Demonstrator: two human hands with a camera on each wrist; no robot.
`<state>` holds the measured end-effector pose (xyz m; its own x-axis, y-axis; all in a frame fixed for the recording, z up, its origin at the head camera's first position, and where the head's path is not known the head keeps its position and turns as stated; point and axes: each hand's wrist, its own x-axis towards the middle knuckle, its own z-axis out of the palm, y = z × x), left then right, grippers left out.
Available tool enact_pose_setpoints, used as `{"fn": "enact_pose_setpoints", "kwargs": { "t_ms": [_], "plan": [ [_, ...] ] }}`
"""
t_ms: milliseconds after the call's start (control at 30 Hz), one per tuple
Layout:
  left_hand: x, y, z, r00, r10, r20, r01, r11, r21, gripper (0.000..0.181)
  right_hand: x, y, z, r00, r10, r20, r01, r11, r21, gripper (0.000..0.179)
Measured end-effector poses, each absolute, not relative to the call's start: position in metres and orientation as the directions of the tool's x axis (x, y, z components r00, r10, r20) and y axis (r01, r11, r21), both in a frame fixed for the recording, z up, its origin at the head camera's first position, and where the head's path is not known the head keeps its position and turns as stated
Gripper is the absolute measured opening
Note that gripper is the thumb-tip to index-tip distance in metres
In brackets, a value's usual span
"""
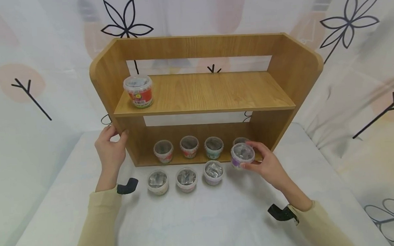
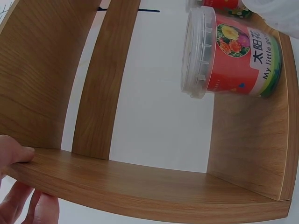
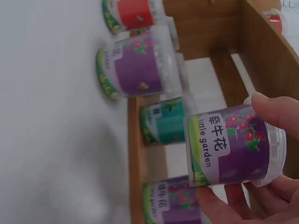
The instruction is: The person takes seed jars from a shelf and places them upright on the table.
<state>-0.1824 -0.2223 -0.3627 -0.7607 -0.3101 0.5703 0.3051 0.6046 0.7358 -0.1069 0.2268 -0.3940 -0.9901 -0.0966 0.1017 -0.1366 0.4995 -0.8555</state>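
My right hand [image 1: 269, 169] grips a small lidded plastic cup with a purple label [image 3: 231, 147], thumb on one side and fingers on the other. The held cup is in front of the lower shelf, partly covering another purple-label cup [image 3: 174, 198] inside. My left hand [image 1: 111, 149] holds the left side panel of the wooden shelf [image 1: 209, 94], pinching its edge between thumb and fingers. In the lower compartment are also a teal-label cup [image 1: 214, 148] and two red-label cups, one of them the middle cup [image 1: 189, 146].
Three lidded cups stand on the white tablecloth before the shelf: left [image 1: 158, 182], middle [image 1: 186, 179] and right [image 1: 213, 172]. A red-label cup [image 1: 138, 91] sits at the upper shelf's left end. Patterned cloth [image 1: 184, 12] hangs behind.
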Motion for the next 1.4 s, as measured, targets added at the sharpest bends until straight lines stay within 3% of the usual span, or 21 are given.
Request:
{"fn": "enact_pose_setpoints", "kwargs": {
  "t_ms": [167,500,1400],
  "plan": [
    [-0.182,-0.222,-0.362,-0.761,-0.309,0.571,0.303,0.608,0.734,0.034,-0.107,0.229,-0.408,-0.993,-0.091,0.07,-0.105,0.485,-0.868,0.08],
    [-0.182,-0.222,-0.364,-0.766,-0.316,0.56,0.29,0.608,0.739,0.035,-0.107,0.23,-0.42,-0.98,-0.108,0.167,-0.199,0.548,-0.812,0.076],
    [-0.183,-0.223,-0.365,-0.763,-0.313,0.566,0.3,0.604,0.738,0.035,-0.099,0.228,-0.441,-0.975,-0.156,0.157,-0.22,0.603,-0.767,0.076]
  ]
}}
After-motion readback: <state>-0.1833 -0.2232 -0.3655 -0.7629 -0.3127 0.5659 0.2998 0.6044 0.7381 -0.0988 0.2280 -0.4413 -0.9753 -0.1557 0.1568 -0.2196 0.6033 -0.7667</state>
